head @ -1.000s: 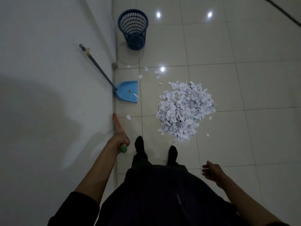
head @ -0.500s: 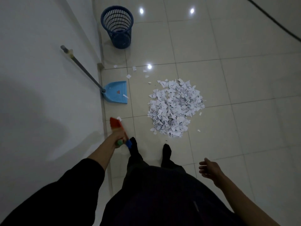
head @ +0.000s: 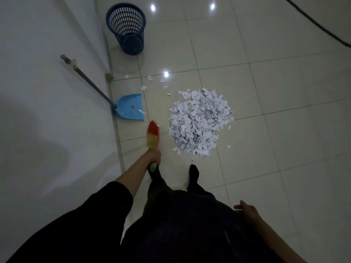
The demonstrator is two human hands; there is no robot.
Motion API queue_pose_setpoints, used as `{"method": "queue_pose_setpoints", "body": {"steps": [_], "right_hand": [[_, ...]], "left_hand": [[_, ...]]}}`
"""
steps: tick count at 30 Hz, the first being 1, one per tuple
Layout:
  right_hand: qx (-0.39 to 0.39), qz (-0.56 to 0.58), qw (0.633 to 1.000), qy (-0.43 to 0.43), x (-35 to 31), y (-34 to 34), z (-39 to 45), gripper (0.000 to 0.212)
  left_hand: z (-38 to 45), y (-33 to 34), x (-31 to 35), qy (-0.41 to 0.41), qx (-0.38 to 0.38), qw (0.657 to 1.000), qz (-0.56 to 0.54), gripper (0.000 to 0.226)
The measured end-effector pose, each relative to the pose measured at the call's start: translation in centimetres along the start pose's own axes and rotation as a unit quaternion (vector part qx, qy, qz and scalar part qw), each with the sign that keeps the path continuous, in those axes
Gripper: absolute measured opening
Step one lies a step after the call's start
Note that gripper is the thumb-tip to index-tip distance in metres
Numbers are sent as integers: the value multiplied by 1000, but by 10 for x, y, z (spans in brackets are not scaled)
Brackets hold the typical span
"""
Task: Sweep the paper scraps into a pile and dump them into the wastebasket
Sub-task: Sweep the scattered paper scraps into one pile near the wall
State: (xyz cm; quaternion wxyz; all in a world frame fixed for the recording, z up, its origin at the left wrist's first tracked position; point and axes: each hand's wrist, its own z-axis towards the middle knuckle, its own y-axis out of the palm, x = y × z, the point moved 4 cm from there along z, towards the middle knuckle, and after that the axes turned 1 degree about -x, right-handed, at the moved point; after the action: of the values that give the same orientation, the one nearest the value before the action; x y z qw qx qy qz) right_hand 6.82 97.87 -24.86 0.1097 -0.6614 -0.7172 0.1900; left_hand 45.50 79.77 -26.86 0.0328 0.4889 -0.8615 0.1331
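A pile of white paper scraps lies on the tiled floor ahead of my feet. A few loose scraps lie beyond it, toward the wall. My left hand grips a multicoloured hand brush, its red-tipped bristles pointing forward, left of the pile and apart from it. A light blue dustpan with a long grey handle leans against the wall, one scrap at its lip. A dark blue slotted wastebasket stands upright further back by the wall. My right hand hangs open beside my hip.
A white wall runs along the left, its corner between dustpan and basket. A dark cable crosses the floor at the top right. My two dark-socked feet stand just short of the pile.
My left hand has lifted the brush away from the wall base and swung it forward and right, toward the pile's left side. The view shifted slightly; my right hand dropped lower.
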Motion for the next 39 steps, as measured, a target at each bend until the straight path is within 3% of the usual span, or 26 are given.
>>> {"method": "queue_pose_setpoints", "body": {"steps": [3, 9, 15, 18, 21, 24, 30, 33, 39], "right_hand": [[1, 17, 1000, -23, -18, 9, -3, 42], [-4, 51, 997, -65, -49, 21, -7, 42], [1, 61, 996, -63, -43, 32, -12, 41], [-4, 64, 997, -41, -27, 39, -9, 41], [-6, 84, 996, -22, -17, 43, -5, 41], [-9, 102, 995, -23, -25, 43, -3, 38], [-28, 106, 993, -52, -83, 43, -2, 33], [-32, 95, 993, -64, -112, 44, 7, 33], [-50, 71, 993, -79, -161, 46, 26, 33]], "left_hand": [[7, 7, 9, 18, -22, 1000, 13, 5], [7, 8, 26, 18, -10, 988, -156, 26], [-5, -4, 34, 47, -5, 980, -193, 29], [-11, -23, 31, 75, 12, 992, -96, 23], [-11, -47, 30, 89, 53, 995, -8, 1], [-8, -69, 28, 89, 83, 992, -30, 16], [-12, -89, 37, 98, 142, 984, -51, 12], [-13, -94, 38, 98, 167, 980, -55, 21], [-2, -113, 46, 83, 215, 973, 17, 16]]}}
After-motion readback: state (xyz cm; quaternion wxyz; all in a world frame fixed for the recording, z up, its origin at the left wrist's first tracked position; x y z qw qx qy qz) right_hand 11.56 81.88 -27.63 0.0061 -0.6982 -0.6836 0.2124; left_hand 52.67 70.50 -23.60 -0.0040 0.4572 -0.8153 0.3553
